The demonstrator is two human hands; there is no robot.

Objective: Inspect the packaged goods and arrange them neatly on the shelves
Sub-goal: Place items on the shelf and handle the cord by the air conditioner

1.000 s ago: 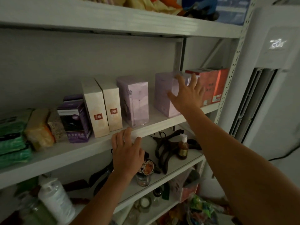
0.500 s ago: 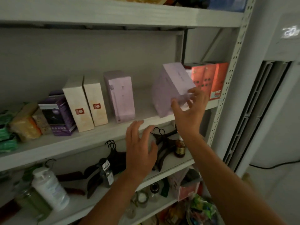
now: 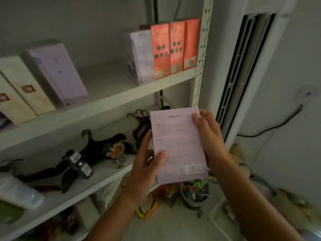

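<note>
Removal from the white metal shelf (image 3: pixel 111 100) is done: flat lilac cardboard box (image 3: pixel 177 146), frame centre, now gripped at both edges by left hand (image 3: pixel 145 169) and right hand (image 3: pixel 212 140), so inspection can proceed.

the held box (image 3: pixel 177 145) is between the left hand (image 3: pixel 144 164) at its lower left and the right hand (image 3: pixel 210 140) along its right edge. three cartons (image 3: pixel 173 49) stand at the right end of the upper shelf (image 3: pixel 111 103). hangers (image 3: pixel 104 141) lie on the shelf below (image 3: pixel 107 173).

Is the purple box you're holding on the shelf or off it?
Off it. The left hand and right hand hold the purple box in the air, in front of the shelves.
</note>
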